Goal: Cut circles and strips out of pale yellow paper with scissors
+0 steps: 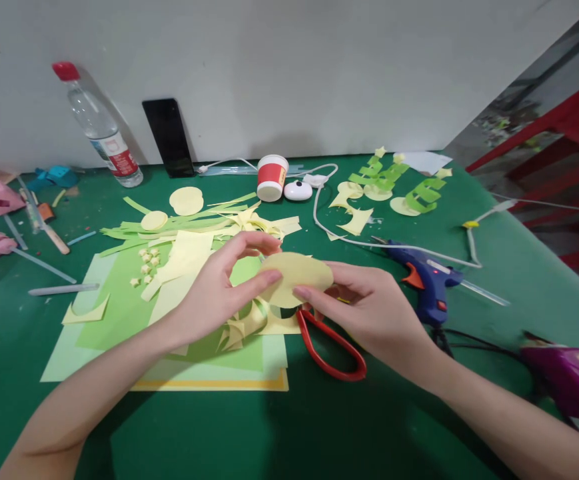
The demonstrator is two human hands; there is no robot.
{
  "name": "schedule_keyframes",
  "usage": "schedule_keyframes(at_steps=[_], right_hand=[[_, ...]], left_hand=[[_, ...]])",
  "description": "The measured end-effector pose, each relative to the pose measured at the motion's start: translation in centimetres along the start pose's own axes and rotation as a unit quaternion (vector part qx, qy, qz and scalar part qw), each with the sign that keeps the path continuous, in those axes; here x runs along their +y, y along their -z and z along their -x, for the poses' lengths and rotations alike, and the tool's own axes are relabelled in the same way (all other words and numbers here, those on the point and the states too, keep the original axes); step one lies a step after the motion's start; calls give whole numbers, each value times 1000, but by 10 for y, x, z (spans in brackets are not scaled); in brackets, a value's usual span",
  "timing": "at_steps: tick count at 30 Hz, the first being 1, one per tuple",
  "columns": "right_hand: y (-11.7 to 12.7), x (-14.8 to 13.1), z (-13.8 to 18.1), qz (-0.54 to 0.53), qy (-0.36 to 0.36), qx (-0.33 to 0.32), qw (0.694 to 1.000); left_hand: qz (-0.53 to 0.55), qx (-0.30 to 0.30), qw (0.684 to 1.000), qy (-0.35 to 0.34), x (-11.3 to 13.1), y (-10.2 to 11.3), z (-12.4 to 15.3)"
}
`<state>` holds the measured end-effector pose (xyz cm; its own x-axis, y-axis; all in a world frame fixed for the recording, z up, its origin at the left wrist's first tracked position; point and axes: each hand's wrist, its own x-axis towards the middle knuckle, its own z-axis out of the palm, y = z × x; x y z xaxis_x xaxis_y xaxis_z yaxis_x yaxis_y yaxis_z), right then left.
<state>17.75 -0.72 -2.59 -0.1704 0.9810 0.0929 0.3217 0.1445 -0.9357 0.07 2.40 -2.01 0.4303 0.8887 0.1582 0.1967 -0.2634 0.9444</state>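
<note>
Between my two hands is a pale yellow paper disc [296,277], tilted above the table. My left hand [224,283] grips its left edge, thumb in front and fingers behind. At the right edge, my right hand [369,307] pinches the disc with the thumb on its face. Just below lie red-handled scissors [332,353], their blades mostly hidden. Under the left hand spreads a stack of green paper sheets [114,300] with pale yellow offcuts [242,327]. Small folded paper stars [146,269] rest on the stack. Two more yellow discs [186,200] lie behind it.
A blue glue gun [426,277] with its cord lies at right, near a magenta device [569,380]. Green paper spirals [422,195] on discs stand at back right. A paper cup [272,179], phone [168,137] and water bottle [102,133] line the wall.
</note>
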Motion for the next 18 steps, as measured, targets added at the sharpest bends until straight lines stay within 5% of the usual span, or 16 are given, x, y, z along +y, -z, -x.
schedule_keyframes(at_steps=[8,14,18], right_hand=[[6,0,-2,58,53,49,996],[23,-11,6,10,105,242,965],[12,-7,4,-112,0,120,986]], left_hand=[[-100,-1,995,-6,3,3,-3],[71,62,988,119,-2,6,-12],[135,41,981,135,-7,-1,-8]])
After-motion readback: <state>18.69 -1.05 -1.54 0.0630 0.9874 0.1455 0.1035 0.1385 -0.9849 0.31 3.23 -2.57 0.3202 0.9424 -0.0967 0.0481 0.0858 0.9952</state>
